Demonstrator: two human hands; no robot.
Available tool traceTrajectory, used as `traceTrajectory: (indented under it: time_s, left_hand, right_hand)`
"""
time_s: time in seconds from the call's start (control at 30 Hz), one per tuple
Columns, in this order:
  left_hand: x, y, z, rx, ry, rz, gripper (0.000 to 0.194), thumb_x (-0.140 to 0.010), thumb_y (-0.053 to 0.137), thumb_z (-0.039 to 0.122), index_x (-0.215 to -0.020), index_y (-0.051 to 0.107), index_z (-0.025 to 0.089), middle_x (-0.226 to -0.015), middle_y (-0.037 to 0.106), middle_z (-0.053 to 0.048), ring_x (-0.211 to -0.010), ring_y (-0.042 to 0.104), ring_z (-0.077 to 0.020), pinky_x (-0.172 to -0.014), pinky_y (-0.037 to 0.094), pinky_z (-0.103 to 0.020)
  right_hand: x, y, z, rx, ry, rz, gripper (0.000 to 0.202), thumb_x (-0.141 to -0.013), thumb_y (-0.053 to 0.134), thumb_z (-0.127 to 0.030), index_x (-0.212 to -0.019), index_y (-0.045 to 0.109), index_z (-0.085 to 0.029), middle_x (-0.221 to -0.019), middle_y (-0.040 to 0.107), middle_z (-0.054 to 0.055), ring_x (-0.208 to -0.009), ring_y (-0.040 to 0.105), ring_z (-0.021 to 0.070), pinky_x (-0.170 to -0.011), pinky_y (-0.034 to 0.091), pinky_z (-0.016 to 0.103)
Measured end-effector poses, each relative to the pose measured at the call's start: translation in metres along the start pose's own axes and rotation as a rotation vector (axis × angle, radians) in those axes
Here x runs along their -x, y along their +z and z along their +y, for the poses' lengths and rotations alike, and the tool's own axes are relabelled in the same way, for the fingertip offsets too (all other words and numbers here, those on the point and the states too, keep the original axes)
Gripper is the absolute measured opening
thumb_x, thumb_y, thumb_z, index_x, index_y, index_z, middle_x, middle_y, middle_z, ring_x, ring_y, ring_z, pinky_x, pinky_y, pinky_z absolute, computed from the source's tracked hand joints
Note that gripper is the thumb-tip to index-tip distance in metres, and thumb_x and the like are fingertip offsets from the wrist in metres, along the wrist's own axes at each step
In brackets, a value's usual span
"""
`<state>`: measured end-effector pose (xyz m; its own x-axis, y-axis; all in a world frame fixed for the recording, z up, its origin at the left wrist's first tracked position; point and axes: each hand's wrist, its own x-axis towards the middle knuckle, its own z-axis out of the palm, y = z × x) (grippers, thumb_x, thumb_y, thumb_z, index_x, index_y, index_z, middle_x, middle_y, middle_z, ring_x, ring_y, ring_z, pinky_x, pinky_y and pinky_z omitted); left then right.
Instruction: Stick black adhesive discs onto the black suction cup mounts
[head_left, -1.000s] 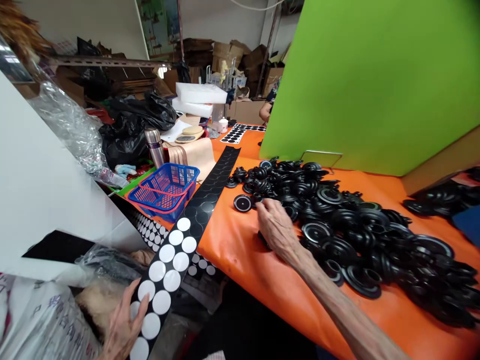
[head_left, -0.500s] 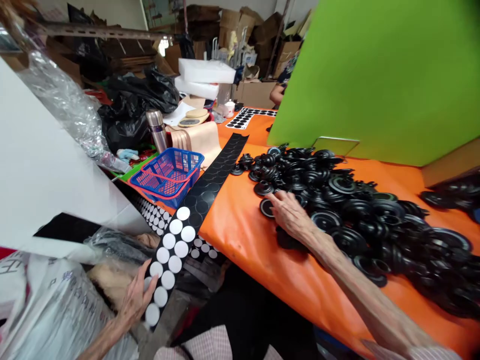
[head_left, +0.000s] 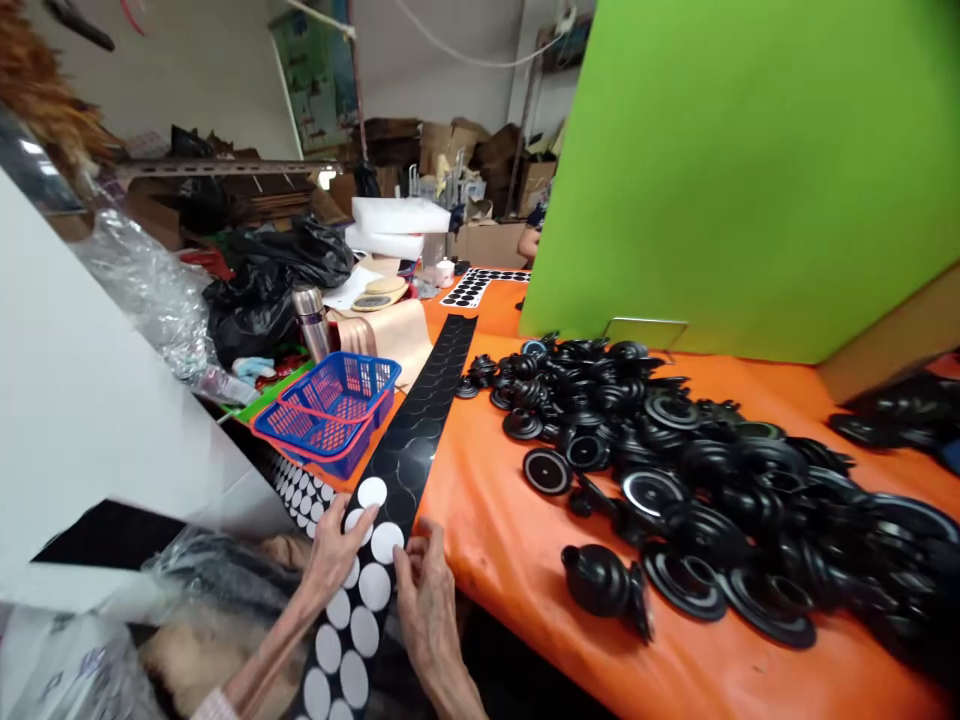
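Observation:
A long black strip of round stickers (head_left: 409, 440) runs from the table down toward me. Its far part shows cut circle outlines, and white circles (head_left: 364, 632) fill the near part. On the strip's left edge my left hand (head_left: 330, 555) is closed, thumb lying over a white circle. At the right edge, my right hand (head_left: 431, 600) has its thumb beside another white circle and its fingers curled near the edge; what lies under them is partly hidden. To the right, a black knob-shaped part (head_left: 600, 582) lies on its side, apart from the heap of black round parts (head_left: 705, 460).
An orange cover (head_left: 510, 560) spreads over the table, with a green panel (head_left: 720, 180) standing behind the heap. Left of the strip are a blue basket (head_left: 337, 400) and a steel flask (head_left: 311, 322). Another person's arm (head_left: 529, 243) shows beyond the panel's edge.
My right hand has left the black parts and come to the strip, and the knob-shaped part now lies near the table edge. My left hand has moved up along the strip. The view has tilted upward.

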<state>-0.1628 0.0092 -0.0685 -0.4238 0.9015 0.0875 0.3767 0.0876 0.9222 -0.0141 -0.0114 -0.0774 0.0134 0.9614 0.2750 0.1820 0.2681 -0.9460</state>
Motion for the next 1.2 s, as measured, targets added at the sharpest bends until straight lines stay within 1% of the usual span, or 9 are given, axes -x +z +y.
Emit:
traceTrajectory:
  time_s: [0.1,0.23,0.33,0.47,0.57,0.7,0.83,1.07,1.2]
  left_hand:
    - [0.019,-0.004,0.007,0.092,-0.037,-0.072,0.033,-0.072,0.067,0.047,-0.082,0.060,0.017,-0.080,0.063,-0.002,-0.080,0.058,-0.0170,-0.075,0.048,-0.028]
    - [0.022,-0.024,0.013,0.294,-0.358,-0.413,0.038,-0.068,0.073,0.038,-0.097,0.062,0.016,-0.087,0.067,-0.003,-0.078,0.062,-0.0159,-0.075,0.049,-0.029]
    - [0.014,-0.031,0.012,0.419,-0.548,-0.533,0.047,-0.060,0.079,0.029,-0.102,0.063,0.014,-0.088,0.068,-0.004,-0.077,0.062,-0.0150,-0.075,0.049,-0.028]
    - [0.007,-0.024,0.019,0.432,-0.533,-0.514,0.050,-0.057,0.081,0.026,-0.102,0.063,0.014,-0.087,0.068,-0.003,-0.075,0.062,-0.0144,-0.073,0.048,-0.026]
    - [0.004,-0.017,0.030,0.438,-0.508,-0.517,0.048,-0.058,0.080,0.025,-0.101,0.063,0.014,-0.085,0.068,-0.002,-0.075,0.061,-0.0144,-0.072,0.047,-0.025]
    - [0.000,-0.016,0.045,0.352,-0.374,-0.544,0.044,-0.060,0.078,0.024,-0.101,0.064,0.016,-0.088,0.067,-0.001,-0.083,0.059,-0.0155,-0.078,0.046,-0.026]
    - [0.001,-0.020,0.052,0.184,-0.206,-0.633,0.039,-0.067,0.073,0.031,-0.101,0.063,0.015,-0.093,0.065,-0.003,-0.087,0.057,-0.0175,-0.077,0.046,-0.027]
    - [0.008,-0.017,0.039,0.177,-0.248,-0.643,0.038,-0.066,0.073,0.032,-0.098,0.060,0.014,-0.089,0.062,-0.002,-0.082,0.055,-0.0143,-0.076,0.045,-0.024]
    - [0.001,-0.026,0.030,0.117,-0.226,-0.617,0.040,-0.068,0.071,0.034,-0.100,0.060,0.015,-0.094,0.064,-0.004,-0.087,0.057,-0.0164,-0.079,0.046,-0.027]
  right_hand:
    - [0.015,-0.001,-0.001,-0.075,0.180,0.004,0.032,-0.087,0.048,-0.034,-0.115,0.046,-0.019,-0.071,0.058,-0.002,-0.057,0.060,0.0157,-0.052,0.050,0.027]
    - [0.039,-0.005,-0.005,-0.174,0.375,-0.044,0.033,-0.087,0.050,-0.035,-0.114,0.042,-0.018,-0.078,0.057,-0.001,-0.060,0.059,0.0136,-0.055,0.052,0.026]
    - [0.043,-0.006,-0.005,-0.080,0.327,-0.035,0.031,-0.088,0.052,-0.034,-0.114,0.047,-0.018,-0.089,0.060,0.005,-0.072,0.064,0.0168,-0.064,0.056,0.032]
    - [0.031,-0.007,0.000,0.224,-0.043,0.017,0.038,-0.092,0.049,-0.030,-0.128,0.050,-0.018,-0.129,0.050,0.018,-0.119,0.053,0.0282,-0.095,0.049,0.050]
    - [0.019,-0.007,0.002,0.368,-0.183,0.014,0.037,-0.094,0.046,-0.028,-0.128,0.053,-0.016,-0.131,0.049,0.020,-0.124,0.047,0.0309,-0.097,0.047,0.053]
    - [0.010,-0.009,-0.005,0.390,-0.231,0.020,0.034,-0.095,0.045,-0.028,-0.126,0.054,-0.017,-0.127,0.051,0.019,-0.120,0.048,0.0309,-0.094,0.049,0.053]
    - [0.007,-0.018,-0.013,0.336,-0.184,0.024,0.026,-0.094,0.049,-0.029,-0.118,0.056,-0.021,-0.109,0.059,0.012,-0.104,0.055,0.0255,-0.089,0.052,0.048]
    - [0.011,-0.022,-0.012,0.374,-0.225,-0.041,0.018,-0.096,0.045,-0.024,-0.106,0.059,-0.018,-0.101,0.063,0.012,-0.096,0.060,0.0228,-0.083,0.054,0.039]
    - [0.006,-0.032,-0.010,0.382,-0.171,0.067,0.023,-0.097,0.038,-0.020,-0.092,0.059,-0.019,-0.087,0.065,0.009,-0.083,0.063,0.0204,-0.076,0.054,0.036]
